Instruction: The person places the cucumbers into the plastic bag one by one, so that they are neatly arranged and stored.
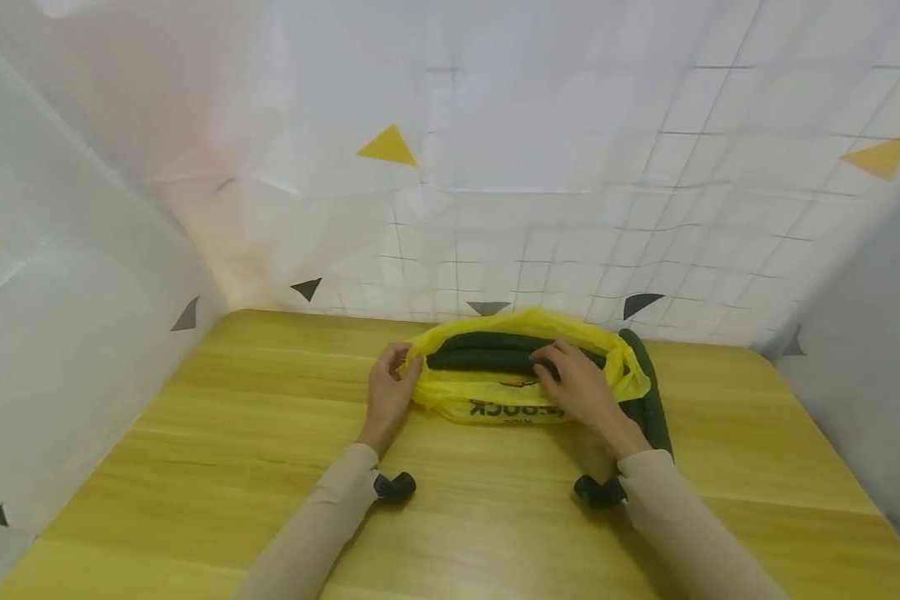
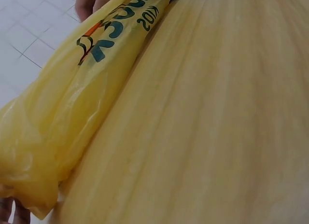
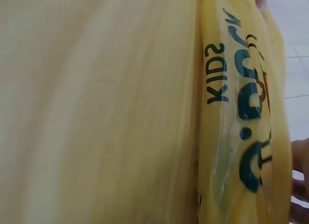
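A yellow plastic bag (image 1: 450, 408) with dark printed lettering lies on the table, its mouth spread wide. Inside it shows a long dark green padded roll (image 1: 472, 360). At the bag's left end my left hand (image 1: 392, 385) pinches the rim between thumb and fingers. My right hand (image 1: 576, 385) reaches over the front rim, with curled fingers on the dark green roll near its right part. Low in the left wrist view, fingertips (image 2: 19, 212) show at the bag's corner. From the right wrist, the bag (image 3: 236, 113) hides much of the fingers (image 3: 300, 185).
Another dark green padded length (image 1: 648, 400) lies along the bag's right side on the wooden table (image 1: 270, 442). A white sheet wall (image 1: 330, 250) with grid lines and triangles stands close behind the bag. Each wrist carries a small black camera (image 1: 395, 487).
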Available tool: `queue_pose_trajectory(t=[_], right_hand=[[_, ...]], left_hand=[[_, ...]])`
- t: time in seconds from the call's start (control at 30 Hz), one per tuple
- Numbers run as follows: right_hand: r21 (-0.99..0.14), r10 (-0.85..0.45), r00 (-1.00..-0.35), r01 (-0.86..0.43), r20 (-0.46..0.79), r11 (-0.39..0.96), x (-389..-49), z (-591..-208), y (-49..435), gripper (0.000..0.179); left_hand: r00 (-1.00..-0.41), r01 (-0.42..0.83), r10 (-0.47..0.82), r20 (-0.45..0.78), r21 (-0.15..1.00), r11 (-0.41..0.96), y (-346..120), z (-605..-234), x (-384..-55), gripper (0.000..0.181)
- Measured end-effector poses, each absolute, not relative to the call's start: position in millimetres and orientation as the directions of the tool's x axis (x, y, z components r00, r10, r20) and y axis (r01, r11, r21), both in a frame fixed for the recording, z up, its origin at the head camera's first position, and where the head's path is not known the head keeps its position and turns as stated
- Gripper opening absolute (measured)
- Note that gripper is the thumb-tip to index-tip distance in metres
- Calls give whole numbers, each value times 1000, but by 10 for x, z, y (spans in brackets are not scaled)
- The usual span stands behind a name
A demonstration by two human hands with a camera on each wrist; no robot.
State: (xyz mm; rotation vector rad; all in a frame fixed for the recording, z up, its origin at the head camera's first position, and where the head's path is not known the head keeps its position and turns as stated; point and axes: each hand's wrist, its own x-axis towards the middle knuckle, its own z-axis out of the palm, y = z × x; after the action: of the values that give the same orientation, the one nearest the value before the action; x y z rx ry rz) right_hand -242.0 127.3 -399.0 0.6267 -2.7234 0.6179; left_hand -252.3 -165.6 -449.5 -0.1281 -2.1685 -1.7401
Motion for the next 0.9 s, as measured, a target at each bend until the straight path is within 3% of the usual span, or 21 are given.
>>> queue_pose_trajectory(t=[0.23, 0.57, 0.9], right_hand=[[-343, -380, -890, -449, 250, 825, -2204, -3962, 1427, 20], [-320, -418, -866, -492, 275, 809, -1929, -3909, 1546, 20], [-237, -522, -746, -642, 414, 729, -1721, -3912, 1670, 12]], left_hand=[[-924, 300, -162, 348, 918, 259, -1675, -4514, -2529, 24], [-939, 272, -137, 315, 926, 263, -1659, -4448, -2462, 29], [-942, 298, -89, 325, 927, 227, -1582, -4168, -2265, 34]])
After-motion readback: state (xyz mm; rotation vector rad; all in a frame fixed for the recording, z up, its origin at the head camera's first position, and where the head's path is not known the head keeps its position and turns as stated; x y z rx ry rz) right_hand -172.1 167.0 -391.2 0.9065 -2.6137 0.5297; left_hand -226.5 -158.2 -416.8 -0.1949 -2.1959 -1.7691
